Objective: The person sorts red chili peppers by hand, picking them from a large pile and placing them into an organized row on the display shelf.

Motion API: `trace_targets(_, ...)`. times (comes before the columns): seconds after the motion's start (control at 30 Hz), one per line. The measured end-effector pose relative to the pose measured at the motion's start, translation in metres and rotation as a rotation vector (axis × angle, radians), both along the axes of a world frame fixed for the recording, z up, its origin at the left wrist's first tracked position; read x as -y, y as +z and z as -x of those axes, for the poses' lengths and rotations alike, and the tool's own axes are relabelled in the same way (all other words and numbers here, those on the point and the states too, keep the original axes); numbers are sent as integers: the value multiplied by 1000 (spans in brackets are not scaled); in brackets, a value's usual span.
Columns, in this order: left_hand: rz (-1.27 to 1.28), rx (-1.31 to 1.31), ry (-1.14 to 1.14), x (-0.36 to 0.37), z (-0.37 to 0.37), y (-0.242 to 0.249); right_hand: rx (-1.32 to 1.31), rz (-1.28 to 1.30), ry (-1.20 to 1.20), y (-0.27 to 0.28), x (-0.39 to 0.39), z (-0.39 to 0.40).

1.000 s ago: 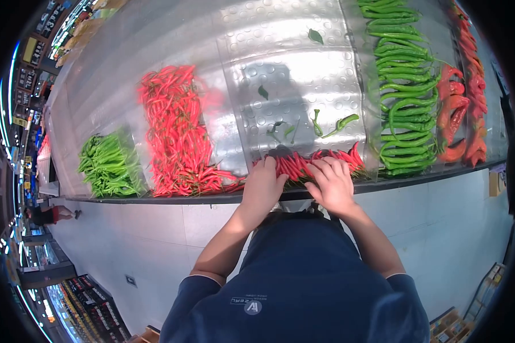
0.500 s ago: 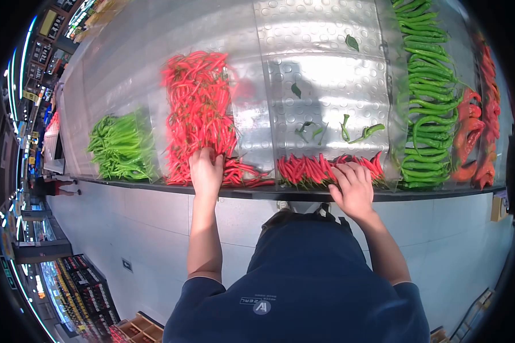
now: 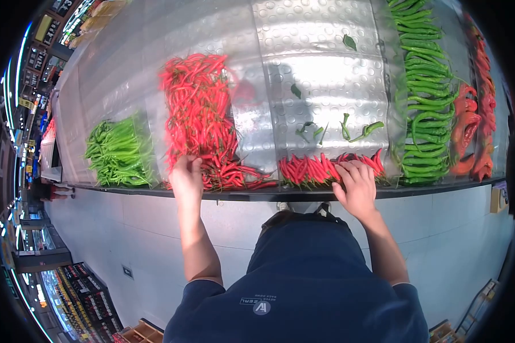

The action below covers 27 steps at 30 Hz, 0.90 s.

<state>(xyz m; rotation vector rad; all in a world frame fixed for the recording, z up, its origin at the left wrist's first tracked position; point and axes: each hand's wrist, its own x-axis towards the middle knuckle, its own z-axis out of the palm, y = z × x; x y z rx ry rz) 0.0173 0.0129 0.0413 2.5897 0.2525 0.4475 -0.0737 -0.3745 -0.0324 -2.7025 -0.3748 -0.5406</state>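
My left hand [image 3: 186,178] is at the lower left part of a loose heap of thin red chili peppers [image 3: 197,103]. Its fingers curl closed among the peppers, and the fingertips are partly hidden. Along the display's front edge lies a neat row of red chili peppers [image 3: 310,170], placed side by side with their stems towards me. Over the right part of this row rests my right hand [image 3: 357,186], fingers slightly bent and laid across the peppers, thumb apart. It touches the row without gripping it.
Left of the heap lies a pile of green chilies [image 3: 119,150]. At right are a stack of long green peppers [image 3: 426,108] and larger red peppers [image 3: 466,123]. Leaves [image 3: 349,42] and green pepper bits [image 3: 366,131] lie on the dimpled display surface [image 3: 337,74]. A dark rim [image 3: 252,196] borders the front.
My left hand has moved left and slightly down, uncovering chili peppers at the heap's lower middle. My right hand has hardly moved on its row.
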Motion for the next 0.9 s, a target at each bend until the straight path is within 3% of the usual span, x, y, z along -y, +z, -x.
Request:
trace_targets(0.13, 251, 4, 47, -5, 13, 26, 23, -36, 21, 3, -3, 0)
trace_targets(0.23, 664, -38, -135, 7, 21, 30, 95, -307, 134, 15, -15, 1)
trace_targets(0.43, 834, -381, -521, 69, 37, 31, 117, -462, 293, 83, -67, 4)
trace_targets(0.63, 728, -446, -674, 107, 52, 13, 61, -299, 328, 56, -63, 12)
trace_targets(0.7, 676, -467, -709, 104, 50, 7, -91, -272, 350, 57, -56, 17)
trace_targets(0.9, 601, -508, -745, 110, 59, -9, -203, -363, 477, 47, -51, 25)
